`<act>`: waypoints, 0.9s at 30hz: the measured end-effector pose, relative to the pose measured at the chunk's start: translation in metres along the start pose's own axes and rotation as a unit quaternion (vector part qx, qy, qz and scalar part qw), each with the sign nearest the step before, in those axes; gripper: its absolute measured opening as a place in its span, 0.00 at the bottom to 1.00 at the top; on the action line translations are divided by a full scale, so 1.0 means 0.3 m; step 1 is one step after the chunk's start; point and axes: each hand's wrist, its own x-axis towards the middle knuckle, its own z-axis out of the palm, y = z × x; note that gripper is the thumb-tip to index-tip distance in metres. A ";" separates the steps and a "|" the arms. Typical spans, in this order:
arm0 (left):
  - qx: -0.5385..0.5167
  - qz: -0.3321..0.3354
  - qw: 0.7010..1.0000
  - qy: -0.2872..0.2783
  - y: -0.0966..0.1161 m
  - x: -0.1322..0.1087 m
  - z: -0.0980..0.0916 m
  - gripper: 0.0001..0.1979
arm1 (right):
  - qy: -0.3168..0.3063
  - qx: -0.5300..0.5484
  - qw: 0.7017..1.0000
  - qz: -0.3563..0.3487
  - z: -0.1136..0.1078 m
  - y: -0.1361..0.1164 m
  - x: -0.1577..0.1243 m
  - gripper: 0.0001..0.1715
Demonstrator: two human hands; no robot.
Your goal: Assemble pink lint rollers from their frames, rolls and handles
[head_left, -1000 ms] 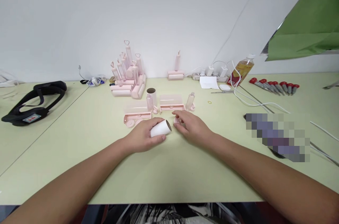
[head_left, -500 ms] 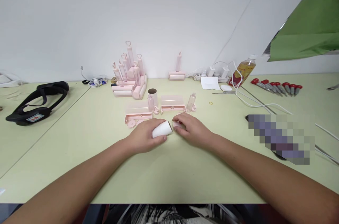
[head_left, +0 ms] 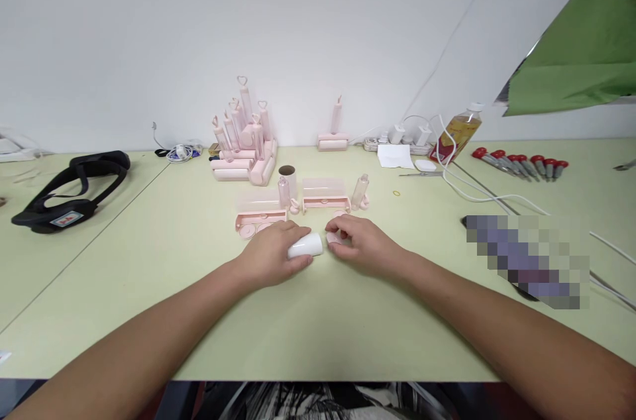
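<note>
My left hand (head_left: 272, 254) is wrapped round a white paper roll (head_left: 306, 246) that lies on its side on the pale green table (head_left: 318, 327). Just right of the roll's open end, my right hand (head_left: 362, 242) pinches a small pink cap (head_left: 332, 238) between thumb and fingers. The cap sits almost against the roll's end. Behind my hands lie two pink lint-roller cases (head_left: 260, 214) (head_left: 324, 194), a brown-cored roll (head_left: 287, 178) standing upright, and two small pink handles (head_left: 360, 191).
A cluster of finished pink lint rollers (head_left: 244, 142) stands at the back, one more (head_left: 334, 132) to its right. A black headset (head_left: 69, 189) lies far left. Right side: red-handled screwdrivers (head_left: 521, 164), a bottle (head_left: 457, 132), white cables (head_left: 477, 191), a power strip (head_left: 397, 138).
My right hand has brought the pink cap left, closer to the roll's end. The left hand keeps the roll, now turned a little flatter on the table.
</note>
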 end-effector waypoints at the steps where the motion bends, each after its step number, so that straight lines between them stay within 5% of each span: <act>1: -0.007 0.003 1.000 0.004 0.000 0.000 0.001 0.16 | 0.008 0.062 0.998 0.021 0.006 0.001 0.000 0.08; 7: -0.076 0.023 0.996 0.038 0.000 0.000 0.008 0.21 | 0.028 0.350 0.935 0.047 0.053 -0.004 -0.005 0.16; 20: -0.107 0.036 0.990 0.089 0.000 -0.005 0.008 0.22 | 0.079 0.298 0.951 -0.013 0.065 -0.009 -0.026 0.17; 27: -0.139 0.005 0.979 0.152 0.003 -0.009 0.001 0.22 | 0.280 0.252 0.925 -0.045 0.039 -0.061 -0.056 0.22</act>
